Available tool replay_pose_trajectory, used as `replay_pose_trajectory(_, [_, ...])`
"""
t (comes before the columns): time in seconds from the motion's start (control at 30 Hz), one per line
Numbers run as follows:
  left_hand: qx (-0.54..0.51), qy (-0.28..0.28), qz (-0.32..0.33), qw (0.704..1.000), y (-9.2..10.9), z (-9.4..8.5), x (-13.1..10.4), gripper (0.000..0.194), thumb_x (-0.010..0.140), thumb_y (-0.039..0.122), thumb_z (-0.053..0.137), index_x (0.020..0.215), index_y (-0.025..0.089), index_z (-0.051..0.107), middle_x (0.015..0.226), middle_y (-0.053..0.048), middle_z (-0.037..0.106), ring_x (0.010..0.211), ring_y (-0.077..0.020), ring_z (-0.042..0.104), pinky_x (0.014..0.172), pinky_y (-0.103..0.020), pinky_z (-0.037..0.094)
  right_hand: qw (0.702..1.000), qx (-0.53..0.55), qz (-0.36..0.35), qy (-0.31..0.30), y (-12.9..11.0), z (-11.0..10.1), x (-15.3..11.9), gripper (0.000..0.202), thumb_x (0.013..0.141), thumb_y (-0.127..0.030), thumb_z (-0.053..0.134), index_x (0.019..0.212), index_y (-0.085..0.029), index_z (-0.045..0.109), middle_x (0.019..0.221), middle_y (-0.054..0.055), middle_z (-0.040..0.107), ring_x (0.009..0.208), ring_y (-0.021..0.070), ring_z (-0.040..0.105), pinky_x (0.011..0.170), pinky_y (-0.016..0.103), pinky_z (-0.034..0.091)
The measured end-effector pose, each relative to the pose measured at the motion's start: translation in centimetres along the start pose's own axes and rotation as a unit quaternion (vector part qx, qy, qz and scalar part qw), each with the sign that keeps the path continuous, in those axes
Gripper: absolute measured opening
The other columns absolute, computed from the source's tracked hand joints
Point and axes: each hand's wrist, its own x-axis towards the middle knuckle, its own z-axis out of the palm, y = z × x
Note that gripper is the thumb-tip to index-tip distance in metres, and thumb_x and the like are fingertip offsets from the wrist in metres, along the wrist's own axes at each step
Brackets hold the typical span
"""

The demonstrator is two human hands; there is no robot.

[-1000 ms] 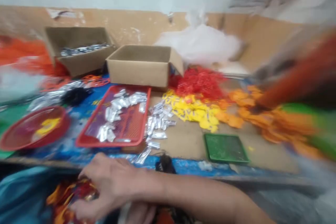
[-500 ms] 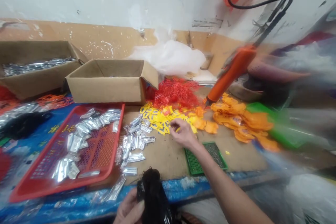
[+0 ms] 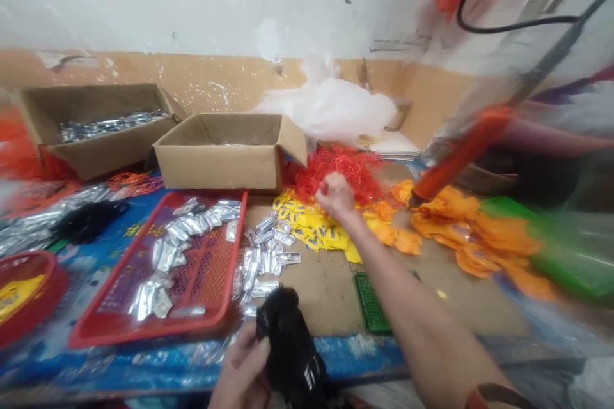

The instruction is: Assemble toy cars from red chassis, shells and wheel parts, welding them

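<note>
My left hand is closed around a black fabric-like bundle with a small white mark, at the front edge of the table. Farther off, my right hand hangs over the near side of a pile of red netting, just behind the yellow printed tags. Its fingers are curled together, and whatever is between them is too small or hidden to make out. Below my right forearm lies a green mesh tray, partly covered by the arm.
Silvery strips lie beside a red basket holding more of them. Two cardboard boxes, one nearer and one to the left, stand behind. Orange pieces lie at right, under a hanging orange power screwdriver.
My right hand has moved from the yellow tags away from me to the red netting. My left hand still holds the black bundle. The view has swung left.
</note>
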Motion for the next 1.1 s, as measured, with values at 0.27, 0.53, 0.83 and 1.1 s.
replay_pose_trajectory(0.27, [0.008,0.009,0.134,0.991,-0.1,1.8,2.2,0.032,0.061,0.024,0.091,0.087,0.019,0.073,0.084,-0.001,0.075,0.072,-0.011,0.066,0.066,-0.017,0.054,0.974,0.144,-0.17,-0.032,-6.3,-4.3,-13.0,0.012,0.074,-0.015,0.048,0.076,-0.022,0.038,0.089,0.008,0.061,0.088,0.0201,0.06,0.073,0.03,0.049])
replay_pose_trajectory(0.53, [0.136,-0.034,0.244,0.96,-1.7,1.4,2.0,0.022,0.068,0.025,0.086,0.087,0.02,0.076,0.083,0.0,0.075,0.075,-0.0115,0.066,0.069,-0.016,0.053,0.946,0.277,-0.163,-0.04,-7.3,-5.8,-17.7,0.021,0.077,-0.026,0.063,0.083,-0.019,0.044,0.11,0.016,0.063,0.107,0.0262,0.062,0.086,0.039,0.053])
replay_pose_trajectory(0.83, [0.14,-0.02,0.264,0.954,-2.9,1.1,1.8,0.02,0.069,0.023,0.085,0.087,0.022,0.076,0.086,0.001,0.076,0.077,-0.0126,0.067,0.075,-0.018,0.055,0.962,0.149,-0.223,0.051,-6.4,-6.0,-20.1,0.048,0.086,-0.036,0.062,0.123,-0.017,0.039,0.104,0.014,0.061,0.088,0.027,0.057,0.073,0.042,0.051])
replay_pose_trajectory(1.1, [0.183,-0.031,0.268,0.945,-3.3,1.0,1.4,0.017,0.072,0.024,0.083,0.088,0.021,0.077,0.085,-0.002,0.075,0.076,-0.0142,0.065,0.072,-0.02,0.054,0.972,0.184,-0.142,0.021,-5.3,-6.9,-20.1,0.054,0.083,-0.033,0.061,0.131,-0.017,0.043,0.111,0.013,0.05,0.101,0.0268,0.05,0.084,0.043,0.05])
